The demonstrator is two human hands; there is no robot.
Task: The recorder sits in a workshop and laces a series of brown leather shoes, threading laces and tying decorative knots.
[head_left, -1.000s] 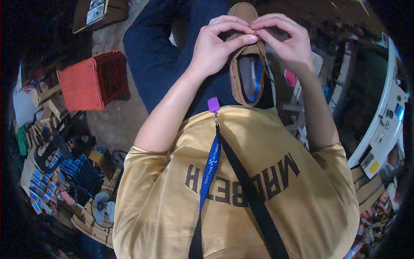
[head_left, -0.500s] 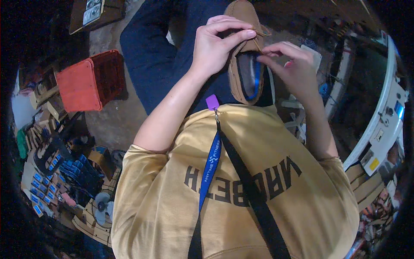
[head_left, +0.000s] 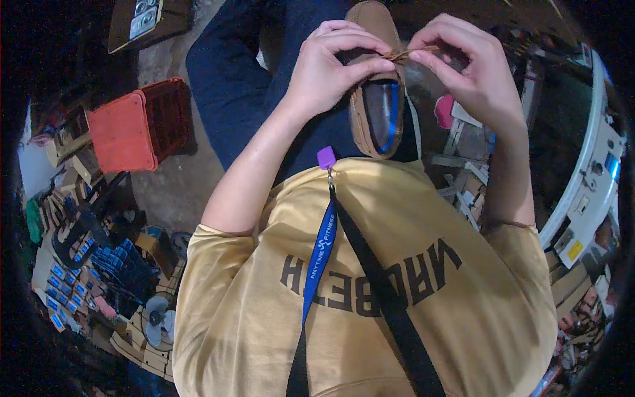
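Observation:
A tan slip-on shoe rests on my lap with its toe pointing away and its dark, blue-edged inside facing up. Over its front part a thin brown lace is gathered between my hands. My left hand pinches the lace with thumb and forefinger just above the shoe's opening. To the right, my right hand has thumb and fingertips closed on the lace's other end, which sticks out past the fingers. The exact shape of the lace at the pinch is too small to make out.
A red plastic crate stands on the floor at left. A white machine edge curves along the right. Cartons and small blue-labelled items fill the lower left, near a small fan. A lanyard hangs down my front.
My right hand has risen from beside the shoe's opening, up and to the right, drawing the lace out sideways. My left hand keeps its pinch almost in place.

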